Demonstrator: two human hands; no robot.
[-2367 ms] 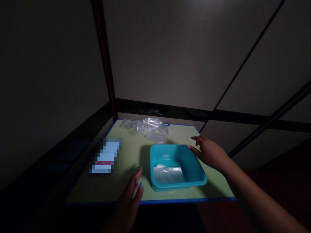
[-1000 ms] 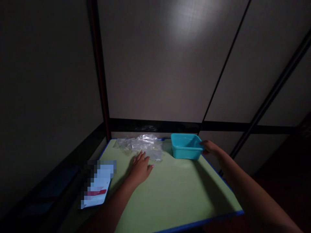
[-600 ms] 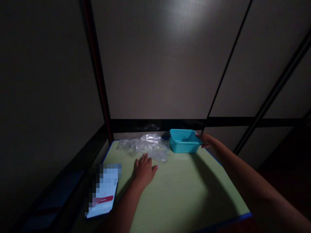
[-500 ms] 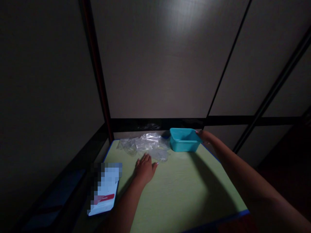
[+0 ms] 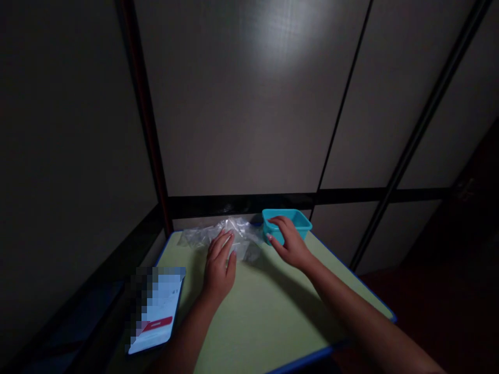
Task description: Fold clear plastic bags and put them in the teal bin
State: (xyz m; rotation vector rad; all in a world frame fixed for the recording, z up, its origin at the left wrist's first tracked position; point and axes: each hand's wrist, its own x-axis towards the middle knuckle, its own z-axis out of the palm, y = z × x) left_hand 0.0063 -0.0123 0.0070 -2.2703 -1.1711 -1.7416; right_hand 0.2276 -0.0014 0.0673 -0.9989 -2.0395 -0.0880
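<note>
Crumpled clear plastic bags (image 5: 198, 236) lie along the back of the small table. My left hand (image 5: 219, 265) is over their near edge, fingers stretched forward and thumb apart; whether it presses on the plastic I cannot tell. A turquoise plastic basin (image 5: 302, 224), rectangular, stands upright at the back right with no contents visible. In front of its left side hovers my right hand (image 5: 288, 243), fingers curved and apart from the thumb, holding nothing.
The pale green table (image 5: 257, 311) has a blue edge. A phone or tablet (image 5: 158, 311) with a lit screen, partly blurred out, lies at its left side. Dark cabinet panels (image 5: 241, 130) rise directly behind the table.
My right hand has let go of the basin's right side and moved left in front of it. My left hand has reached forward over the plastic bags. The view has shifted slightly.
</note>
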